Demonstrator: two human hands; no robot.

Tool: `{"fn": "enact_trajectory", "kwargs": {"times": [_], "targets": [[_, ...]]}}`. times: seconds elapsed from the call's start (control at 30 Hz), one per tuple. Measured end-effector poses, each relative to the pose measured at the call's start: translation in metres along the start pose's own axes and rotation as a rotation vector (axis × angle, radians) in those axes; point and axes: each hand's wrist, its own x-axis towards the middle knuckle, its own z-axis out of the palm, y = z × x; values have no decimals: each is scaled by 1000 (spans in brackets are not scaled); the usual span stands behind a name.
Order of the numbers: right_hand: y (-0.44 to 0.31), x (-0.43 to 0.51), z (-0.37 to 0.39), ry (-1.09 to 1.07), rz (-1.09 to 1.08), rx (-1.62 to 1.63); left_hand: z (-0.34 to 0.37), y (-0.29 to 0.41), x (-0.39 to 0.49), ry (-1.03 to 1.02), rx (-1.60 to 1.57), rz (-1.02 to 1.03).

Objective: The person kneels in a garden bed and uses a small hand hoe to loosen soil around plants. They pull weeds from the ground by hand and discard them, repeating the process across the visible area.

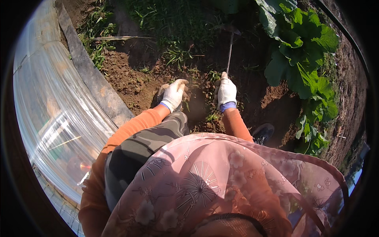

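My right hand [227, 90], in a white knit glove over a purple cuff, is wrapped around the thin handle of a small hoe [229, 54]. Its handle points away from me, and the head lies in deep shade at the edge of the weeds [177, 23]. My left hand [174, 94], gloved the same way, is above my left shoe, in front of my knee. Its fingers curl inward; whether anything is between them is hidden. Loose brown soil [124, 75] with small grass tufts [212, 76] lies around both hands.
Clear plastic sheeting [68, 97] covers a structure on the left, with a dark strip [88, 71] along its foot. Broad-leaved green plants [308, 68] grow on the right. A dry stalk [121, 38] lies at upper left. My right shoe [263, 132] rests on shaded soil.
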Motion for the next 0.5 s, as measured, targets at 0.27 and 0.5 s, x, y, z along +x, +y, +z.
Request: {"fn": "enact_trajectory", "kwargs": {"times": [0.27, 0.5], "targets": [[-50, 43, 61, 28, 35, -119, -6, -11, -2, 85, 212, 233], [63, 66, 35, 113, -218, -436, -3, 6, 0, -17, -123, -51]]}}
